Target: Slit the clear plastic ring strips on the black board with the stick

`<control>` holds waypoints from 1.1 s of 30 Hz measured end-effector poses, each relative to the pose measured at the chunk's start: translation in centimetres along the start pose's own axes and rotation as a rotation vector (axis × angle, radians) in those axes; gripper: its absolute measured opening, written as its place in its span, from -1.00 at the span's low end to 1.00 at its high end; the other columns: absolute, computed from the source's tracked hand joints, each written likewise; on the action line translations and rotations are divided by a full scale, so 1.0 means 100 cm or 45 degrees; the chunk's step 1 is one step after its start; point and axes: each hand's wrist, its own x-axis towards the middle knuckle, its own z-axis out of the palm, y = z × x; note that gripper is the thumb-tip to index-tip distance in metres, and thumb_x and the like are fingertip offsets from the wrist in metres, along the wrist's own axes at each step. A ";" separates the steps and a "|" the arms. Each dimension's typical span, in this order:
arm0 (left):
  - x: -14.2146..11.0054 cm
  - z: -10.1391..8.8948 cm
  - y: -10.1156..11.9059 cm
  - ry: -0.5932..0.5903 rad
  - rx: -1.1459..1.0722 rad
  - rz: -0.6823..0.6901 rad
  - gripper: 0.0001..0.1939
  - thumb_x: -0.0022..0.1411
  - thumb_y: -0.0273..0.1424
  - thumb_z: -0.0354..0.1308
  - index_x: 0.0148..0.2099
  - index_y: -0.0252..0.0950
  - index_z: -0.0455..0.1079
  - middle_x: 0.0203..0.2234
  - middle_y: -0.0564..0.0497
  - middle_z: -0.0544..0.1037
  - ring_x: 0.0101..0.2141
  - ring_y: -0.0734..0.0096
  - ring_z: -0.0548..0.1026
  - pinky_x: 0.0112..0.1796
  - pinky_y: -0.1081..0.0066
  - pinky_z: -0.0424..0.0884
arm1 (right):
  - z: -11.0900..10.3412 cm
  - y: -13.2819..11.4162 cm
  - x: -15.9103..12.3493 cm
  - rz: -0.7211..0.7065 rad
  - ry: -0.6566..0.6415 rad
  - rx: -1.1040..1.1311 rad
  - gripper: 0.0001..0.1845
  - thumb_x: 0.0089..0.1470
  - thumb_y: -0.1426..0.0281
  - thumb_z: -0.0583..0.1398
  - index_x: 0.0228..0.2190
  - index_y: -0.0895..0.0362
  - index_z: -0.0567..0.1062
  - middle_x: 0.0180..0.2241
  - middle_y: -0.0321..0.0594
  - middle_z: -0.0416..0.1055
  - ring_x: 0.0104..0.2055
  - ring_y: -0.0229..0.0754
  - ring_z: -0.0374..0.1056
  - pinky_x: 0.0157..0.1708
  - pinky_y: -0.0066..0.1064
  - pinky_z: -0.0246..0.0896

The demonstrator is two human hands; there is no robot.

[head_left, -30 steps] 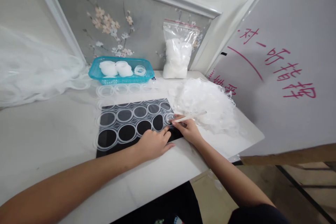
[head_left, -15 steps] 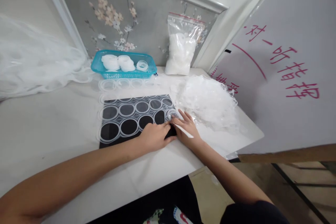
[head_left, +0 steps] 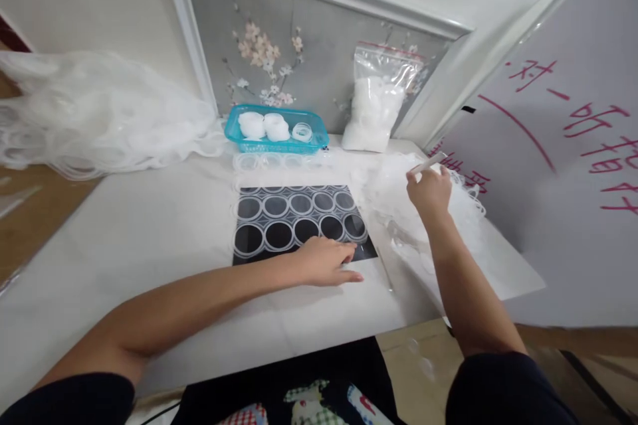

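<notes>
My left hand (head_left: 326,261) lies low over the front edge of a black mat (head_left: 309,252), fingers and thumb stretched apart, holding nothing. On the mat rests a clear plastic sheet (head_left: 288,220) with rows of pale ring shapes; its far part runs past the mat onto the white table. Off to the right, my right hand (head_left: 431,191) is raised over a heap of translucent plastic scraps (head_left: 386,179). Closed fingers there grip a slim white stick (head_left: 429,162), whose kind I cannot make out. Whether anything else is in that hand is hidden.
A blue tray (head_left: 234,138) with white ring stacks (head_left: 264,126) stands at the back. Beside it is a filled zip bag (head_left: 373,109). A large bundle of cut plastic (head_left: 100,119) sits at the left; a whiteboard (head_left: 563,239) borders the right side.
My right hand has moved away from the mat, up and right over the scrap heap, still with the white stick. The left hand's fingers have spread near the mat. The view has shifted left.
</notes>
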 end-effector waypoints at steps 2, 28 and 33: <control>-0.013 -0.001 0.001 0.039 0.095 0.030 -0.67 0.33 -0.07 0.00 -0.11 -0.20 0.35 -0.16 -0.03 0.58 -0.28 0.23 0.56 -0.38 0.35 0.38 | 0.000 -0.002 -0.010 -0.045 -0.019 -0.038 -0.76 0.06 0.34 0.14 -0.37 0.24 0.54 -0.03 0.23 0.42 0.19 0.31 0.15 0.11 0.21 0.02; -0.157 0.003 -0.055 0.386 0.510 -0.344 -0.62 0.44 -0.37 -0.17 -0.34 -0.29 0.40 -0.41 0.00 0.47 -0.57 0.46 0.39 -0.60 0.43 0.09 | -0.036 -0.054 -0.119 -0.626 -0.717 0.713 -0.81 0.25 0.31 0.07 -0.31 0.03 0.49 -0.41 -0.21 0.40 -0.41 -0.15 0.35 -0.44 -0.33 0.27; -0.162 0.009 -0.043 0.146 0.511 -0.405 -0.68 0.41 -0.37 -0.13 -0.30 -0.27 0.41 -0.36 -0.01 0.52 -0.53 0.36 0.47 -0.60 0.41 0.10 | -0.047 -0.046 -0.123 -0.535 -0.528 0.663 -0.82 0.21 0.30 0.12 -0.36 0.06 0.50 -0.43 -0.20 0.38 -0.51 -0.19 0.26 -0.55 -0.33 0.20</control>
